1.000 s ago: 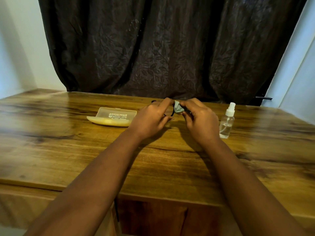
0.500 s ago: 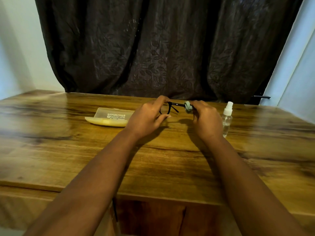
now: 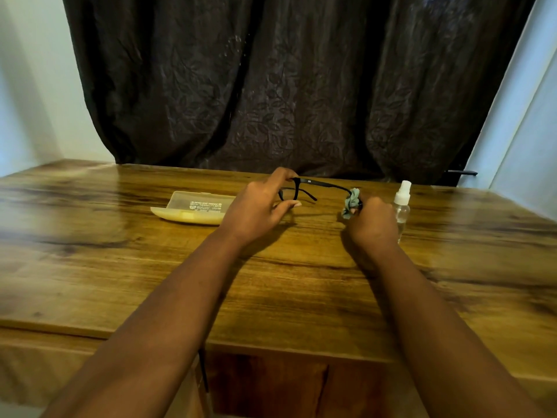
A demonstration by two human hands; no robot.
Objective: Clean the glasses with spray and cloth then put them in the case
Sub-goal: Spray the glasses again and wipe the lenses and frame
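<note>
Compared with half a second earlier, the right hand (image 3: pixel 372 226) has slid outward along the temple arm, and the cloth (image 3: pixel 351 203) now sits at the arm's far tip rather than near the hinge; the left hand (image 3: pixel 256 208) and the frame front stay in about the same place. The left fingers (image 3: pixel 281 174) are curled over the front of the black glasses (image 3: pixel 304 188), with the thumb below, holding them just above the tabletop (image 3: pixel 120 267). The right fingers are closed tightly, pinching the bunched pale green cloth around the temple tip; the fingertips themselves appear hidden by the cloth. The second temple arm angles down behind the frame. The translucent yellow case (image 3: pixel 193 208) lies closed, flat on the tabletop, just left of the left hand. The clear spray bottle (image 3: pixel 401 203) stands upright just right of the right hand. A dark curtain (image 3: pixel 286 86) hangs behind.
</note>
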